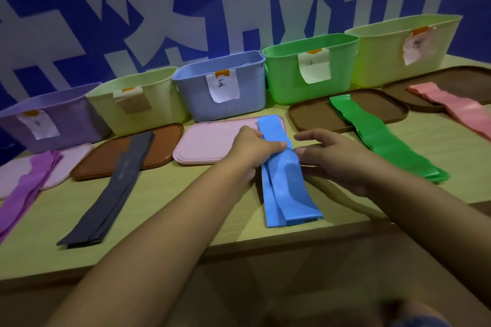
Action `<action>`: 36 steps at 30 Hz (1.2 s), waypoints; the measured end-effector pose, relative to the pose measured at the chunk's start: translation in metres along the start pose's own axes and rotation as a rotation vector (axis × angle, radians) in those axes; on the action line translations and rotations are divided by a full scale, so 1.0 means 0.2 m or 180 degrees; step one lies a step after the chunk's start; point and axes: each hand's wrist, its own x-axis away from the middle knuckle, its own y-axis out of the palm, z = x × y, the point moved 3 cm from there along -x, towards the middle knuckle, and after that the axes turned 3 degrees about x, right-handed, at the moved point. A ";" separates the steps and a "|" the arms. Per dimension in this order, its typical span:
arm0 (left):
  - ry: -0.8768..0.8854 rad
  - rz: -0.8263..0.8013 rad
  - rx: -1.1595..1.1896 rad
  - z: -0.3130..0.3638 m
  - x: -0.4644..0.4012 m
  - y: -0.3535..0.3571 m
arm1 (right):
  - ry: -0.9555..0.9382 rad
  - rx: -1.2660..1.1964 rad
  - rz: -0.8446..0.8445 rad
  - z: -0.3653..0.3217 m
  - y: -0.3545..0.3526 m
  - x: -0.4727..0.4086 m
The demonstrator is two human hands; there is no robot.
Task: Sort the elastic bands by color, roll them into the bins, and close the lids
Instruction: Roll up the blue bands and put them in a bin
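A stack of blue elastic bands (285,188) lies lengthwise in the middle of the table, its far end on a pink lid (210,141). My left hand (255,148) grips the blue bands near their middle, thumb on top. My right hand (332,156) sits just right of them, thumb touching the stack's edge, fingers loosely spread. Behind stands the blue bin (225,87), open. Purple bands (24,188), dark grey bands (111,188), green bands (377,141) and pink bands (457,109) lie in separate stacks.
Five open bins line the back: purple (53,119), pale yellow-green (138,101), blue, green (310,71), pale yellow (403,50). Lids lie in front of them: light pink (74,159), brown (164,146), dark brown (318,117) and another dark brown (467,77). The table's front edge (239,244) runs close below.
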 end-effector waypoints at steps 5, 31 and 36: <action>0.0662 0.0292 0.0430 0.05 0.06 -0.04 | 0.0088 -0.0477 0.0104 -0.01 -0.05 0.02; 0.0512 -0.0875 -0.1814 -0.24 -0.01 -0.37 | -0.1589 -0.0214 0.0718 -0.58 0.08 0.17; 0.0463 -0.1015 -0.1556 -0.22 -0.11 -0.27 | -0.1609 -0.0239 0.0580 -0.57 0.11 0.25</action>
